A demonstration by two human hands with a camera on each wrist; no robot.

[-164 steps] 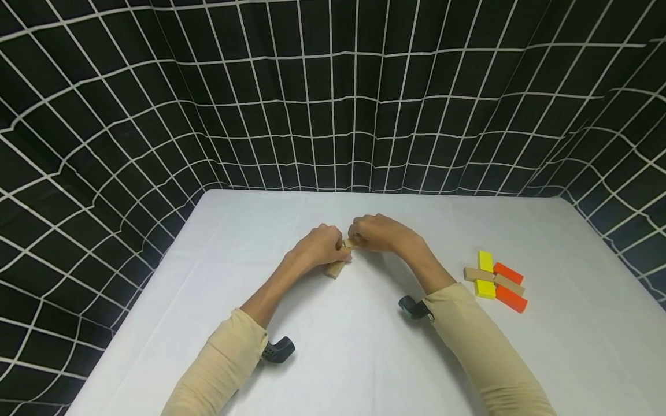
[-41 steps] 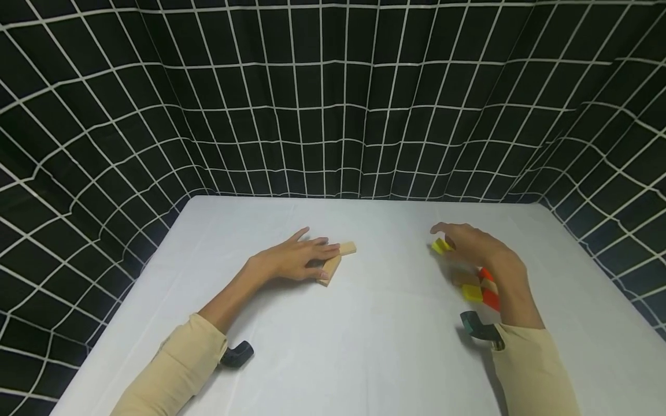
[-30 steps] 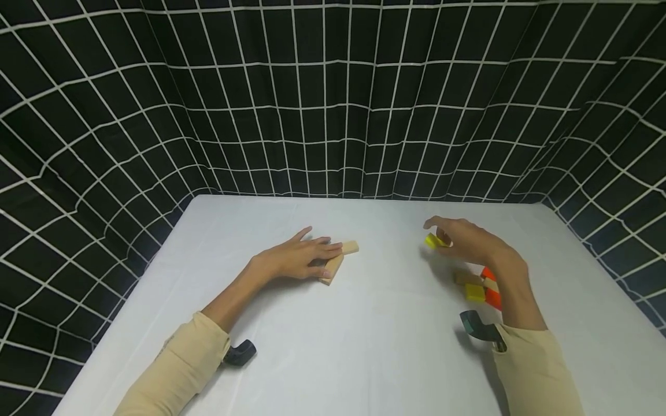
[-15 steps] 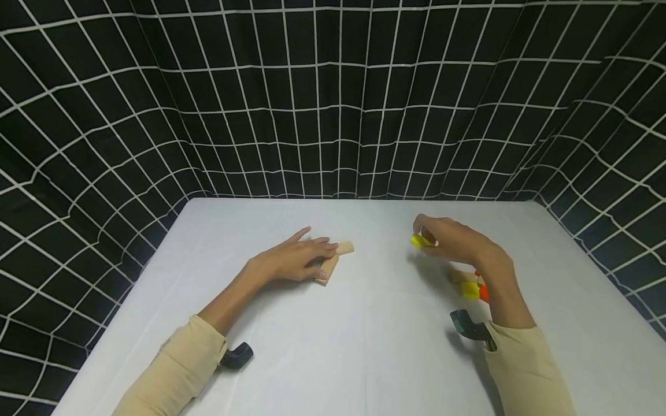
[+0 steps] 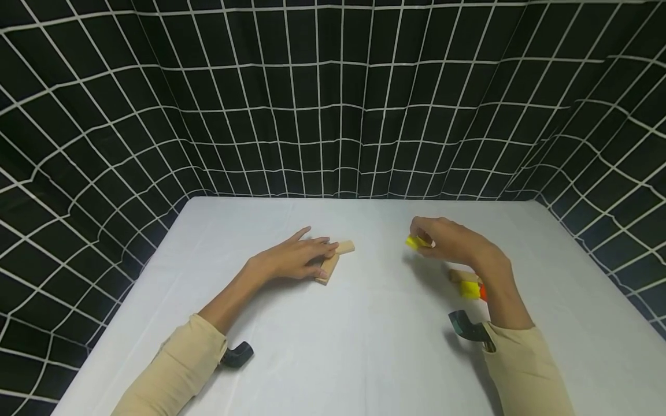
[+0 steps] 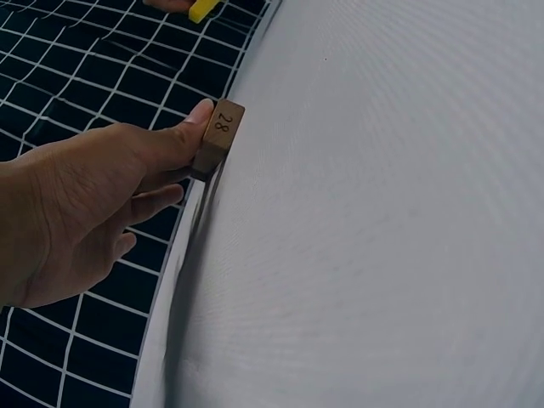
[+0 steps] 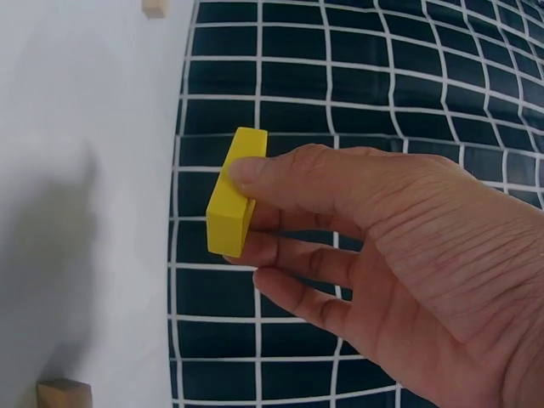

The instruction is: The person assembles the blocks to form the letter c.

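In the head view, my left hand (image 5: pixel 293 258) rests with spread, fairly straight fingers on a light wooden block (image 5: pixel 328 269). Its thumb touches the block's near end, marked 28 in the left wrist view, where that wooden block (image 6: pixel 221 127) shows. A second wooden block (image 5: pixel 345 247) meets the far end at an angle, close to my fingertips. My right hand (image 5: pixel 452 240) pinches a yellow block (image 5: pixel 416 242) between thumb and fingers, above the table. In the right wrist view the yellow block (image 7: pixel 234 195) is held tilted, with the thumb on its face.
Below my right hand lie another yellow block (image 5: pixel 470 290), a wooden block (image 5: pixel 462 276) and a red one (image 5: pixel 483 292), partly hidden by the forearm. A white cloth covers the table (image 5: pixel 343 346). Dark grid-patterned curtain (image 5: pixel 338 104) stands behind and at both sides.
Both hands were at the wooden blocks earlier. My right hand has since gone to the coloured pile, lifted a yellow block and moved left with it. My left hand's fingers have spread.
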